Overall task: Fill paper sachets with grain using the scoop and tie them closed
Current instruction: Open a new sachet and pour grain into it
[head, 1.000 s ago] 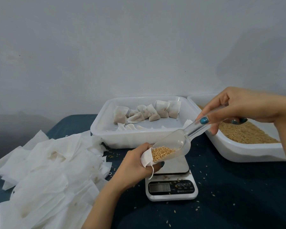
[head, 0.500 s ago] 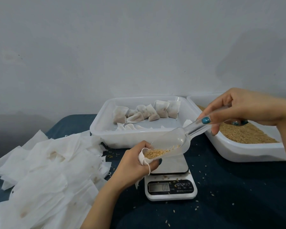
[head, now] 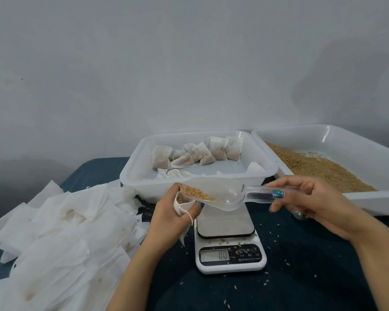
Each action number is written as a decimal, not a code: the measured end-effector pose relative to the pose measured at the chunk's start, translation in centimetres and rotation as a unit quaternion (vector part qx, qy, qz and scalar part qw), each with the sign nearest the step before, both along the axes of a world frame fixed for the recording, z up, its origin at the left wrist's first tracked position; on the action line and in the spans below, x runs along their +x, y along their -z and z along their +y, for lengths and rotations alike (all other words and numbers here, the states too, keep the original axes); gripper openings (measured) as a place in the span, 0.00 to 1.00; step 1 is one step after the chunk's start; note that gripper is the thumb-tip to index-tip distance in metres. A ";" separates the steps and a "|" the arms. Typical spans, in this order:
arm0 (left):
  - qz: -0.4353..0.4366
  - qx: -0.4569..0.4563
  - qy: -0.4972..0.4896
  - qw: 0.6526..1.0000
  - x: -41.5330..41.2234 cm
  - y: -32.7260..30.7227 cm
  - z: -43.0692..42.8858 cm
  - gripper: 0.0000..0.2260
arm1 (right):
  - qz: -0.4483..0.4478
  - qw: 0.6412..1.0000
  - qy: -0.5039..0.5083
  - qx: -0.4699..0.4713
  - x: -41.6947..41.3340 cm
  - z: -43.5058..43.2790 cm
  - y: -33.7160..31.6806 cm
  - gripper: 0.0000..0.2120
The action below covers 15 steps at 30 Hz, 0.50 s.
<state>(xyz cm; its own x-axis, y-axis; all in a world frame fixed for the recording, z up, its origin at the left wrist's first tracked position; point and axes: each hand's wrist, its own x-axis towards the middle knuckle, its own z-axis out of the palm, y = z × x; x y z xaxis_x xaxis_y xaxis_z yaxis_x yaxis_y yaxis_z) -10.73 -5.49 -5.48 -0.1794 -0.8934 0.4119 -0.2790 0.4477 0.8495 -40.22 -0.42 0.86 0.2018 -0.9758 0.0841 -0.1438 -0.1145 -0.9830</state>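
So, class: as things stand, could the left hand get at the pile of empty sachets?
Probably not yet. The pile of empty sachets lies just beside the left hand with nothing between them, but that hand grips the open sachet under the mouth of the scoop, so it would have to let go first.

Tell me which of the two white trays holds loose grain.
The tray on the right, covered in grain; the middle tray holds filled sachets instead.
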 end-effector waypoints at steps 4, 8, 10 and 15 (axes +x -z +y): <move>0.012 0.011 -0.030 0.999 -0.2 0.1 -0.1 0.08 | -0.049 0.998 0.024 0.020 0.4 0.6 2.2 0.16; 0.042 0.028 -0.036 0.998 -0.5 0.0 0.0 0.07 | -0.152 0.983 0.098 0.005 1.2 0.8 3.2 0.16; 0.058 0.042 -0.027 0.997 -0.5 -0.1 0.0 0.07 | -0.173 0.974 0.144 -0.017 1.6 0.9 2.9 0.17; 0.087 0.070 -0.011 0.994 -0.7 -0.2 0.2 0.02 | -0.049 0.950 0.297 -0.085 1.1 0.0 0.5 0.18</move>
<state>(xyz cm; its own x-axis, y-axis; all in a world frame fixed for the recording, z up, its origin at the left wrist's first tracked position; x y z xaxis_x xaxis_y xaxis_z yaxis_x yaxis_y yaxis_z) -11.46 -5.33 -5.25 -0.0964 -0.9473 0.3055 -0.1316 0.3164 0.9394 -39.07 -0.46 0.31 -0.3976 -0.8855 0.2406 -0.1420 -0.1997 -0.9695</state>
